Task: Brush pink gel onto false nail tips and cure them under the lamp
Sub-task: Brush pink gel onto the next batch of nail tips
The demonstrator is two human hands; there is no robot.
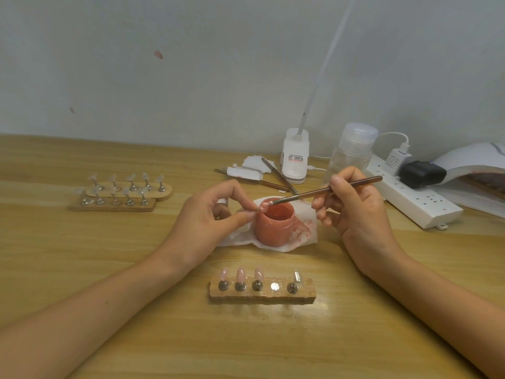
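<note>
Ridged wooden stand [306, 295], glossy oval tips [240, 274], thin brush [328, 189] on pinched tip [263, 206]

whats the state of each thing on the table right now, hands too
gel jar, open, upright on a stained wipe
brush, gripped by right hand, bristles on the held nail tip
held nail tip, pinched by left hand over the jar
near stand, three pink tips, one spot bare
far stands, clear tips, uncoated
curing lamp, lit or not cannot tell
</note>
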